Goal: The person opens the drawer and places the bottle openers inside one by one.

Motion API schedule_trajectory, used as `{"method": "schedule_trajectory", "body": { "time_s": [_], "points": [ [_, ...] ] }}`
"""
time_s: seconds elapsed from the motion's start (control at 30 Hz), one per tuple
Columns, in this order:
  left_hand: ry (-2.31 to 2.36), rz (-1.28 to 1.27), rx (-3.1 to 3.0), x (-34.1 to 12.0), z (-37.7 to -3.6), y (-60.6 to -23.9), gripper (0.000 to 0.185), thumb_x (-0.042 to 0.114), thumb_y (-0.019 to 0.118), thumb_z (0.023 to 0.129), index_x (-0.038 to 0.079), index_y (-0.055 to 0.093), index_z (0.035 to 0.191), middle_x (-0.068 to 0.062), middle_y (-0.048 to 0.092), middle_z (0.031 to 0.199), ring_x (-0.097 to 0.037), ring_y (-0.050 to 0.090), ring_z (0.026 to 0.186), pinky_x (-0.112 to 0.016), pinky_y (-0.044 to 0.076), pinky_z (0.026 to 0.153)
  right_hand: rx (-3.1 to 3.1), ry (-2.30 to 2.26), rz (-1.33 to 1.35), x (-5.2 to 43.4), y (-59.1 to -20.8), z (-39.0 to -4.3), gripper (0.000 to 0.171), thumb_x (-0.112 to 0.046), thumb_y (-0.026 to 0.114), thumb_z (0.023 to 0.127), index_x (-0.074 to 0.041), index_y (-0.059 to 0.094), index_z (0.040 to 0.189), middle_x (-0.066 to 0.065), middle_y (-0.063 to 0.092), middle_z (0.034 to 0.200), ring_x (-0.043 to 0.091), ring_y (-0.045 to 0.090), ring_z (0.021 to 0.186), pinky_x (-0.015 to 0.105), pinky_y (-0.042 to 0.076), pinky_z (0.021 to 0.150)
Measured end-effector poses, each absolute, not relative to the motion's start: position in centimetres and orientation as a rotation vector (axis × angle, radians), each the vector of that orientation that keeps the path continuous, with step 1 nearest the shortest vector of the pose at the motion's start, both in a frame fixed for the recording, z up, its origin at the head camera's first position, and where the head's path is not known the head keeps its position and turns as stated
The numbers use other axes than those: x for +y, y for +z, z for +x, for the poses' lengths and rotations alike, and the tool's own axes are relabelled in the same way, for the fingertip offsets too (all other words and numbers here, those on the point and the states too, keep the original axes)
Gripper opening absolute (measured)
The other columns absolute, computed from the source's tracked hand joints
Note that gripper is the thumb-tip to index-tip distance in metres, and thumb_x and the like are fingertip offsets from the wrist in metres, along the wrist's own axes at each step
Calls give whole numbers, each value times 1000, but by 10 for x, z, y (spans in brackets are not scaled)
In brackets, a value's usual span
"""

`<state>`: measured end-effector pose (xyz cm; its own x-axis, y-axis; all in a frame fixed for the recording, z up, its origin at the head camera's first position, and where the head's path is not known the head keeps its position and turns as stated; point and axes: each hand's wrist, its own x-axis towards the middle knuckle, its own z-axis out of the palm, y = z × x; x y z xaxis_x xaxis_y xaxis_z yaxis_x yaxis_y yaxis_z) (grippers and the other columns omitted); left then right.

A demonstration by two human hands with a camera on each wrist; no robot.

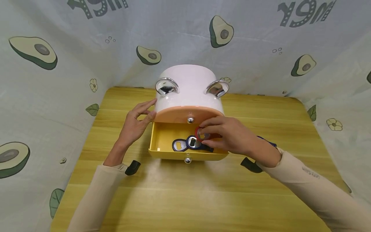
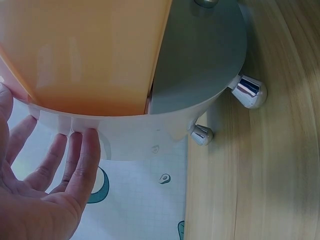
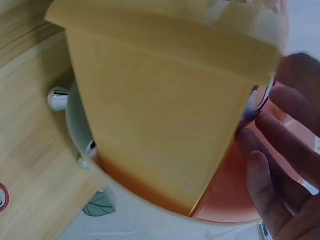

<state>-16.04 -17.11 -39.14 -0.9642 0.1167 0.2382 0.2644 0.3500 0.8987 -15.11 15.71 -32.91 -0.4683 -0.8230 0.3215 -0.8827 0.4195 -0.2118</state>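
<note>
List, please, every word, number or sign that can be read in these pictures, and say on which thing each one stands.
Backdrop cloth: large grey letters at the top left and top right, cut off by the frame and seemingly upside down; no whole word readable.
Right sleeve: small grey print, too small to read.
Bottle openers in the yellow drawer, white cabinet: no text visible.

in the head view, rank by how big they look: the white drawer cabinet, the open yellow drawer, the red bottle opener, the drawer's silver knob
1. white drawer cabinet
2. yellow drawer
3. red bottle opener, partly hidden by the right hand
4. silver knob
</note>
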Motion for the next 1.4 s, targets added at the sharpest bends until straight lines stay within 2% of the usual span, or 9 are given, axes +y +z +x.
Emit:
{"method": "schedule_trajectory", "body": {
  "time_s": [0.27, 0.5, 0.67, 0.83, 0.97, 1.17, 1.4],
  "points": [
    [-1687, -347, -2467, -172, -160, -393, 43, 24, 61, 101, 27, 56, 144, -2, 54, 145, -24, 63, 107, -19, 52, 80, -2425, 572, 1413, 170, -331, -149, 27, -5, 89, 70, -8, 79, 95, 2, 76, 96, 18, 73, 86, 36, 59, 68],
    [-1677, -325, -2488, -174, -160, -394, 44, 25, 60, 102, 29, 55, 145, -2, 53, 147, -23, 62, 107, -22, 51, 84, -2450, 717, 1322, 197, -333, -148, 34, 5, 86, 69, -10, 79, 98, 2, 77, 96, 16, 72, 80, 26, 55, 60],
    [-1673, -309, -2499, -174, -158, -393, 45, 27, 61, 101, 30, 54, 145, -2, 53, 147, -23, 62, 107, -21, 52, 82, -2492, 749, 1227, 217, -339, -149, 34, 6, 85, 69, -9, 78, 98, 1, 76, 94, 9, 65, 70, 14, 50, 61],
    [-1671, -307, -2496, -174, -158, -394, 44, 27, 61, 101, 29, 55, 145, -3, 53, 147, -23, 62, 107, -19, 51, 81, -2540, 721, 1160, 239, -348, -153, 36, 6, 87, 66, -9, 77, 99, 2, 77, 93, 8, 63, 73, 8, 47, 65],
    [-1667, -312, -2492, -173, -159, -394, 44, 26, 61, 101, 29, 55, 145, -2, 53, 146, -22, 63, 106, -19, 52, 81, -2591, 667, 1095, 253, -356, -155, 36, 4, 87, 67, -9, 77, 99, 1, 76, 91, 8, 62, 73, 11, 48, 63],
    [-1665, -313, -2493, -172, -160, -394, 44, 25, 61, 101, 28, 55, 145, -1, 54, 146, -19, 62, 105, -19, 52, 82, -2683, 611, 987, 271, -368, -157, 31, -1, 87, 72, -12, 78, 99, 1, 76, 92, 10, 63, 75, 25, 55, 59],
    [-1661, -314, -2494, -170, -160, -393, 44, 25, 61, 101, 28, 55, 145, -1, 54, 145, -18, 62, 104, -18, 52, 82, -2743, 600, 908, 290, -388, -166, 28, -4, 86, 74, -11, 78, 100, 5, 77, 93, 16, 68, 75, 26, 55, 57]
  ]
}}
